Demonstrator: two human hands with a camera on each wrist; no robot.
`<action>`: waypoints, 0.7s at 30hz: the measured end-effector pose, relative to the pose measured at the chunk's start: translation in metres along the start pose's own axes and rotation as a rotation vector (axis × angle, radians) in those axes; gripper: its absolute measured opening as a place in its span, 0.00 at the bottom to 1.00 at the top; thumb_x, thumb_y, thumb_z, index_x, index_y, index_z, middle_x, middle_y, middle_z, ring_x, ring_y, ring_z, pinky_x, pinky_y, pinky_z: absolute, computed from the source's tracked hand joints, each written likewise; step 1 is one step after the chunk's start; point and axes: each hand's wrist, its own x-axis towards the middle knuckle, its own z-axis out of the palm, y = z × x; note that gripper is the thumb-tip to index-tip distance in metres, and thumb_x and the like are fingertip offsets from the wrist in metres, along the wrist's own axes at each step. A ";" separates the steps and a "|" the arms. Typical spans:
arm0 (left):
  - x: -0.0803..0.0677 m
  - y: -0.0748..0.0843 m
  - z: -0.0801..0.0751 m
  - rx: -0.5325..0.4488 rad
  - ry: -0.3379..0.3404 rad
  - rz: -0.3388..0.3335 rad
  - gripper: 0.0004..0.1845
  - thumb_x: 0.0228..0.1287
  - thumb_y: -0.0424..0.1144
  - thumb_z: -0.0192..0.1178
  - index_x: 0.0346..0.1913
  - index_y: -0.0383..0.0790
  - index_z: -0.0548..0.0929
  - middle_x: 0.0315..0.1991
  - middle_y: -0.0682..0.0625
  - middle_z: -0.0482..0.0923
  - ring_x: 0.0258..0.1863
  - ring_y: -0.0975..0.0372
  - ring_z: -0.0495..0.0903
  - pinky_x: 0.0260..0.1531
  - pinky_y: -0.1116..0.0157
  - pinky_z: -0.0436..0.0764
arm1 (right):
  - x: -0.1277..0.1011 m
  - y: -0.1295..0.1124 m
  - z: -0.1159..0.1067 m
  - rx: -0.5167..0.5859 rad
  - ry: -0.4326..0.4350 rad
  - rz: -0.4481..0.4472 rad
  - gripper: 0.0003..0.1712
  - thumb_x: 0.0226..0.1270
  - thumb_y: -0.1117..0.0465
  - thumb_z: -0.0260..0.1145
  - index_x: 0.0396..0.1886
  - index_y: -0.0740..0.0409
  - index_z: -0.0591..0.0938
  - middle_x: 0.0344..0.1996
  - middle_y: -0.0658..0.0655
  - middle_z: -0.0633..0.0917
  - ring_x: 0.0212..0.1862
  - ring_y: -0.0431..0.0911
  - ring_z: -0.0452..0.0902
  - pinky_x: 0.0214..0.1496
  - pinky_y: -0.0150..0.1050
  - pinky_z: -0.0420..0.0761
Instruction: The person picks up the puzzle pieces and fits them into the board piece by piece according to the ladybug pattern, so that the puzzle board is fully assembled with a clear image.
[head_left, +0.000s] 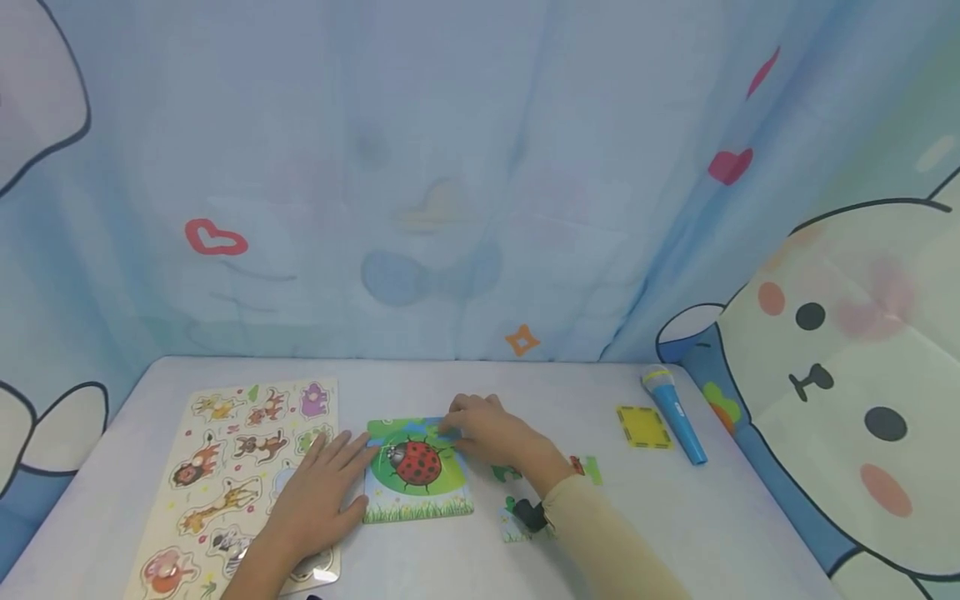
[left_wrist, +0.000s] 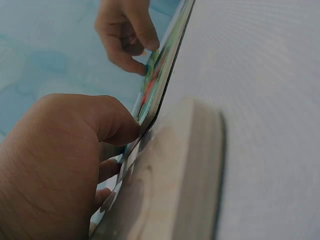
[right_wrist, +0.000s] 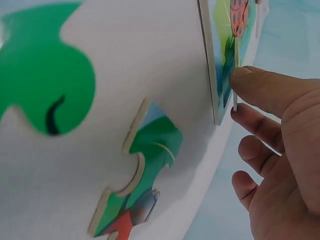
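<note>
Out on the left of the counter (head_left: 420, 387), the animal board (head_left: 168, 518) lies flat, and across its right edge rests the left hand (head_left: 322, 493), grip wide and relaxed, fingertips at the ladybug puzzle's (head_left: 420, 509) left edge. That puzzle sits mid-counter, and at its far right corner the right hand (head_left: 491, 429) has a narrow grip, pinching a thin piece (right_wrist: 236, 55)! Right again, loose pieces (right_wrist: 155, 137) by the forearm, a yellow square (head_left: 643, 427), then a blue microphone (head_left: 681, 423) just beside.
</note>
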 end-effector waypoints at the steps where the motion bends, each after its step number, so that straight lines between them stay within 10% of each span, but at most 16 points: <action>1: 0.000 0.000 0.000 0.004 -0.002 0.001 0.34 0.58 0.48 0.60 0.68 0.43 0.72 0.71 0.45 0.64 0.71 0.46 0.60 0.72 0.44 0.48 | 0.001 0.000 0.001 0.006 -0.001 -0.001 0.15 0.66 0.58 0.67 0.52 0.43 0.85 0.50 0.47 0.78 0.53 0.43 0.72 0.54 0.43 0.68; 21: 0.000 0.001 -0.002 0.010 -0.019 -0.003 0.34 0.59 0.49 0.60 0.69 0.43 0.72 0.71 0.45 0.64 0.71 0.46 0.59 0.72 0.44 0.47 | -0.013 0.012 0.009 0.015 0.010 0.032 0.21 0.69 0.58 0.64 0.60 0.39 0.80 0.55 0.48 0.77 0.58 0.45 0.71 0.53 0.46 0.69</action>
